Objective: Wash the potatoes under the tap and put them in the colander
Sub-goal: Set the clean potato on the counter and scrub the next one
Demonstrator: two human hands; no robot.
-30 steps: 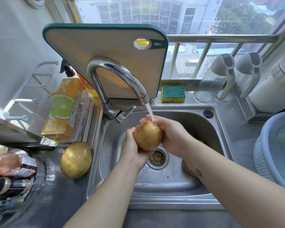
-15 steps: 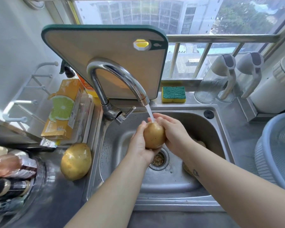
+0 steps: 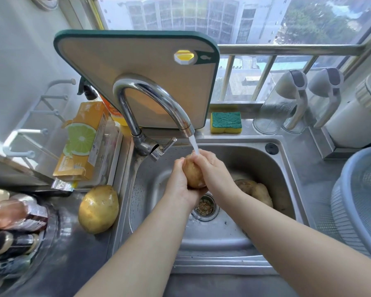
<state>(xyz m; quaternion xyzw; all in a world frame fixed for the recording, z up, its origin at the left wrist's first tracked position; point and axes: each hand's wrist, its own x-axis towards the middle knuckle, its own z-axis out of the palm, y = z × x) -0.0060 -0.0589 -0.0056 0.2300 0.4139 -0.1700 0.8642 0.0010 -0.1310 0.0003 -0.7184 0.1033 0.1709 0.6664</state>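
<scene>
our forearms are reaching in over the near rim of the steel sink (image 3: 221, 240). on the worktop (image 3: 73, 258), just beside the sink's left edge, a large wet potato (image 3: 98, 209) is lying alone, and bottles (image 3: 13, 217) are crowding the worktop's near left corner. at the right edge a blue colander (image 3: 351, 168) is sitting well apart from our hands; its inside is mostly cut off from view.

above the drain strainer (image 3: 205, 207) we are holding a small potato (image 3: 193, 175) between both hands. our left hand (image 3: 179, 184) is cupping it from below and from the left, fingers curled round it. our right hand (image 3: 214, 171) is wrapping its right side, fingers curled over the top. a thin water stream (image 3: 195, 146) is running from the curved tap (image 3: 154, 99) and landing where our right fingers are meeting the potato's upper end. behind our right wrist, more brown potatoes (image 3: 256, 189) are lying on the sink floor toward its right wall.

farther back, an orange box (image 3: 81, 142) is resting left of the tap, a green-and-yellow sponge (image 3: 226, 122) is sitting on the sink's far ledge, and a green-rimmed cutting board (image 3: 137, 67) is leaning against the window.
</scene>
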